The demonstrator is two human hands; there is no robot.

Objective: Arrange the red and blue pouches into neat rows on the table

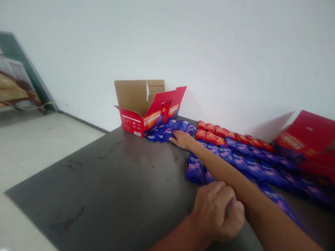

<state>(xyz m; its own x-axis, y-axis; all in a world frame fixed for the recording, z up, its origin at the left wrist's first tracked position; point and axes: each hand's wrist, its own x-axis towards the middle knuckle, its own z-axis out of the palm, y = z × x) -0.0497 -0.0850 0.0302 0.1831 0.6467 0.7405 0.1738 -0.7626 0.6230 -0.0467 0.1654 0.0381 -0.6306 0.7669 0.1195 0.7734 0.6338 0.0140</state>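
My right hand (181, 139) reaches across the dark table (104, 181), its fingertips lying on a loose group of blue sachets (167, 131). Just behind that group stands an open red printed carton with a brown cardboard inside (138, 111). To the right of my right hand, red sachets (217, 134) lie in overlapping rows, and long rows of blue-purple sachets (251, 164) run along the table. My left hand (217, 212) is a closed fist below my right forearm, with a small grey object (229, 209) showing between its fingers. A short stack of blue sachets (195, 169) lies just above it.
A second red carton (306, 137) sits at the table's far right. The table's back corner meets a white wall (222, 52). Past the left edge lies a pale tiled floor (44, 146), with a large framed picture (15, 80) leaning against the wall.
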